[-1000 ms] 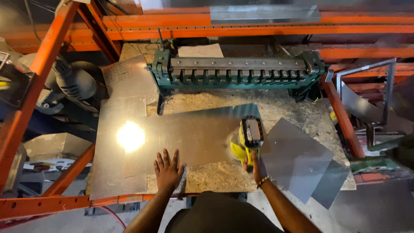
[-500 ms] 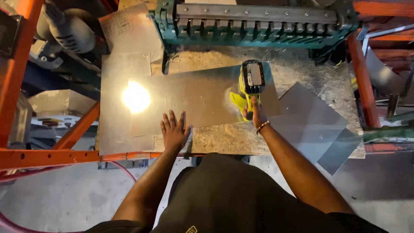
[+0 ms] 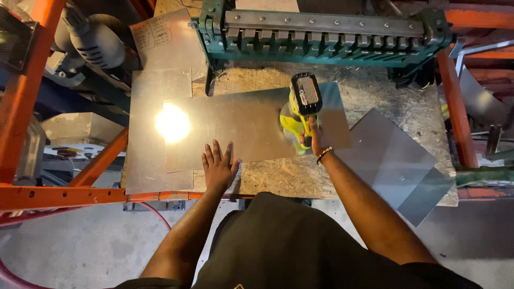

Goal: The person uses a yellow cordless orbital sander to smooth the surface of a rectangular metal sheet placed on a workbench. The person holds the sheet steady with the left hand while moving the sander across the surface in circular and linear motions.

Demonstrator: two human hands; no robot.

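1. Head view: the left hand (image 3: 218,167) lies flat, fingers spread, on the near edge of a metal sheet (image 3: 241,126) that rests on the workbench (image 3: 278,179).
2. The right hand (image 3: 312,138) is clamped around the grip of a yellow power tool (image 3: 301,107), which stands on the same sheet, just right of the left hand and a little farther out.
3. Beyond both hands, a green sheet-metal brake (image 3: 321,32) spans the back of the bench.
4. Left of the left hand lies a second, larger sheet (image 3: 152,160), partly under the first; a bright glare sits near their overlap.
5. Right of the right hand, two darker sheets (image 3: 393,160) overlap at the bench corner.
6. Count: four sheets on the bench, one power tool, one brake.
7. An orange rack frame (image 3: 64,195) runs along the near left side and stands at the right.
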